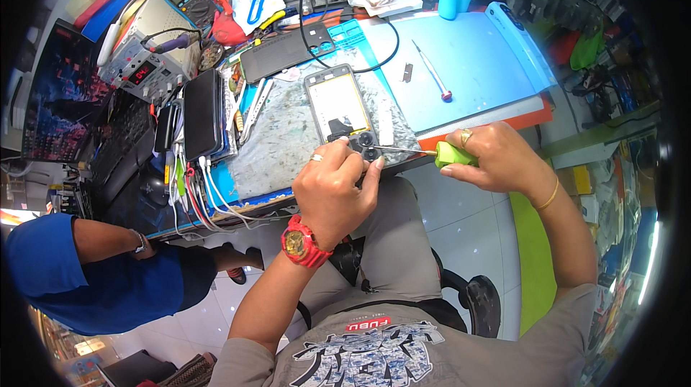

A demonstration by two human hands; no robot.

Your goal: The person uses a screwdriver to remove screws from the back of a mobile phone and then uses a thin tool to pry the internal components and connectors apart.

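Clamps fingers of left hand on opened dark-framed phone, likely for steadiness. Wraps right hand around lime-green-handled metal tool at four o'clock.

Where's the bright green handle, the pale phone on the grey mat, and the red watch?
Green handle point(451, 155): head view, on its side, near the middle.
Pale phone point(336, 103): head view, on its pale middle panel.
Red watch point(296, 243): head view, on its gold-coloured dial.
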